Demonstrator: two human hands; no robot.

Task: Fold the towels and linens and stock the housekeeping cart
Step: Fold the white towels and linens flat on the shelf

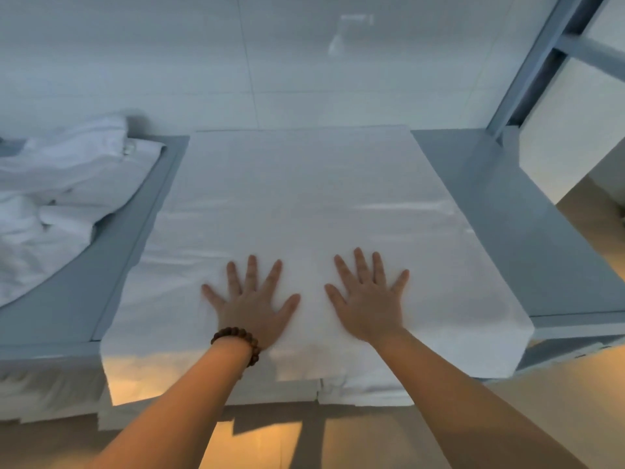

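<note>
A large white folded sheet (pixel 297 198) lies flat across the grey table (pixel 500 231), its near edge hanging over the front. My left hand (pixel 252 302), with a brown bead bracelet on the wrist, presses flat on the sheet's near part with fingers spread. A little to its right, my right hand (pixel 370 299) presses flat on the same sheet, fingers also spread. Neither hand grips the cloth.
A crumpled heap of white linen (pixel 57 198) lies on the table's left part. A grey metal frame post (pixel 534 62) rises at the back right. A white tiled wall stands behind the table. More white cloth hangs below the table's front edge (pixel 365 387).
</note>
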